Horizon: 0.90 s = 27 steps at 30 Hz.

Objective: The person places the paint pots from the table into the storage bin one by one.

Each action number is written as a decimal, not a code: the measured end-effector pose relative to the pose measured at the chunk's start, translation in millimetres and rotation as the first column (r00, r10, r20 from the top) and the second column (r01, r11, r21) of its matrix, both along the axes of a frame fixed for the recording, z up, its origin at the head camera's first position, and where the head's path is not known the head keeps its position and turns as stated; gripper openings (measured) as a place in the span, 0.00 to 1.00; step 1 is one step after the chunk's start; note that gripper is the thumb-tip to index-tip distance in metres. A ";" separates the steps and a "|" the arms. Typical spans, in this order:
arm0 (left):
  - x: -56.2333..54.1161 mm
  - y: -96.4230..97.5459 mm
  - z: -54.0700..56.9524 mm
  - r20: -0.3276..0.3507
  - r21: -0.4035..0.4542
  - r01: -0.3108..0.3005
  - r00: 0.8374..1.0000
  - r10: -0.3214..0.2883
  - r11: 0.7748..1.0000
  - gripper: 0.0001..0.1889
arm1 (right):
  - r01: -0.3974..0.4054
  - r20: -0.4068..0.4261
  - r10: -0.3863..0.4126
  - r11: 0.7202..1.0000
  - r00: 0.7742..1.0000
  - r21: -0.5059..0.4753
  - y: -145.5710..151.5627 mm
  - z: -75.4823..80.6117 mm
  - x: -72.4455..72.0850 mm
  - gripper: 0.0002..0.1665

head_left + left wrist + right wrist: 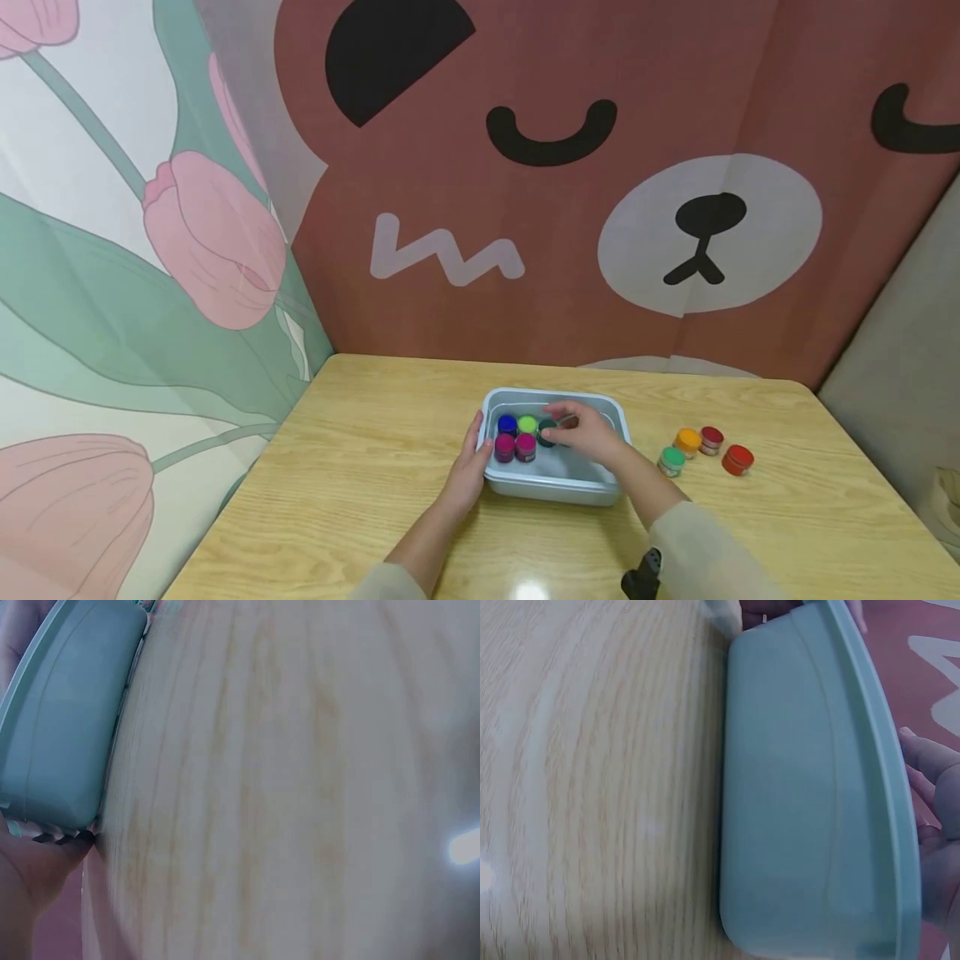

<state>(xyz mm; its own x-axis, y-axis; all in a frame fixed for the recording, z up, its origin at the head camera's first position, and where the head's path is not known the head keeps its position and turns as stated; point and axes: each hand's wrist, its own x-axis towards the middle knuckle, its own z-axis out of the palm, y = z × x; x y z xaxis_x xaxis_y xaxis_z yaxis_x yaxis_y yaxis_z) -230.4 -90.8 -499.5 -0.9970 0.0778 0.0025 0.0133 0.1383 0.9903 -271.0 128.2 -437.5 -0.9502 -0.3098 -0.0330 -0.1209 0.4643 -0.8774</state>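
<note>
A light blue plastic tray (553, 490) stands on the wooden table (360, 467). It holds several small paint jars: a blue one (507, 423), a yellow-green one (528, 423), two magenta ones (504, 448) and a dark green one (546, 432). My right hand (564, 417) reaches into the tray and pinches a small dark-red jar (569, 422) just beside the dark green one. My left hand (474, 435) lies flat against the tray's left outer wall. The left wrist view shows that wall (67, 712) and my palm (30, 889). The right wrist view shows the tray's near wall (802, 802) and my fingers (937, 795).
To the right of the tray stand a green jar (671, 460), an orange jar (687, 440), a dark red jar (711, 439) and a red jar (737, 459). Printed curtains hang behind and to the left of the table.
</note>
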 end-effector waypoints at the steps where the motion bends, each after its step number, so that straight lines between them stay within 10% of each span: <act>1: 0.1 0.0 0.3 0.000 0.000 0.002 1.000 -0.002 1.000 0.29 | 0.003 0.007 -0.003 1.000 1.000 0.000 2.9 1.9 0.9 0.28; 27: -0.5 -0.5 -2.1 -0.006 0.005 0.001 1.000 -0.001 1.000 0.30 | 0.215 -0.077 -0.207 0.970 0.975 0.110 113.5 10.0 22.9 0.38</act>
